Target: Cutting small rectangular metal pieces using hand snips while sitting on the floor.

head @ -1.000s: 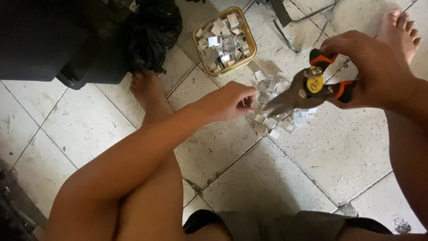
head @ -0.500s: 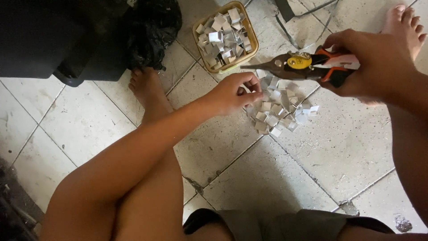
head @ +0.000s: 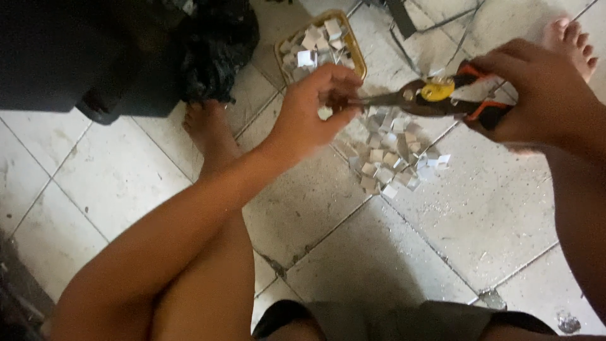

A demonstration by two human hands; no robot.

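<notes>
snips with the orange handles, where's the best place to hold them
By the orange handles, from the right, as the right hand does: the snips lie level with the blades pointing left toward the left hand, so the handle end is the safe one.

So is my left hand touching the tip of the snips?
Touching. The head view shows the left hand with its fingers closed around the blade tip of the snips, no gap visible.

left hand (head: 312,110) pinching, right hand (head: 536,95) clenched
</notes>
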